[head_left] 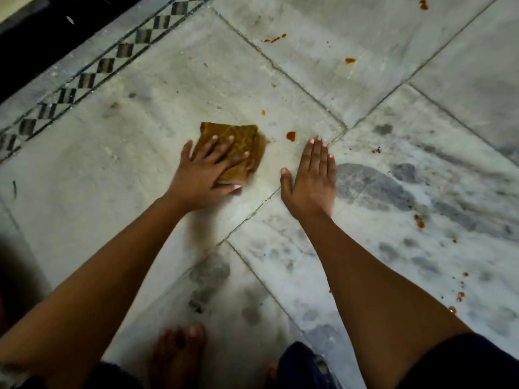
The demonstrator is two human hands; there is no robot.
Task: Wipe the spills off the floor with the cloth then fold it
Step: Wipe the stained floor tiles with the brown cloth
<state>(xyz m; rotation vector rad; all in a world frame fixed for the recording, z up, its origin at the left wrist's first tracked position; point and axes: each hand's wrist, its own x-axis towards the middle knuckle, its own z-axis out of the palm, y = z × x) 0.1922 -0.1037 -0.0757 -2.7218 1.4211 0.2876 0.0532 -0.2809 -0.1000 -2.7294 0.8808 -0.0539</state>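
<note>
A marble floor [365,66] of pale grey slabs is seen from above, crossed by dark joint lines and bordered at the upper left by a checkered inlay strip [92,71]. A folded brown cloth [241,138], patterned and doubled into a rough square, is laid flat on the slab near the centre of the view. The left hand [205,169] is pressed palm-down on the cloth's nearer half, the fingers spread and flattened across the fabric rather than curled around it, so the cloth is pinned under the hand, not clutched. The right hand [311,175] is laid flat on bare floor just beside the cloth, fingers held together and extended, nothing grasped. Between the two hands, just beyond the fingertips of the right one, an orange-red spill [291,135] is left on the slab, apart from the cloth's right edge. A smaller drop [263,112] is visible beyond the cloth. Further splashes are scattered at the upper right [275,38] and along the right side [420,221], well apart from the cloth. Grey smudges are marked on the slabs at the lower right. A bare foot [179,352] is shown at the lower edge, planted on the floor between the forearms.
</note>
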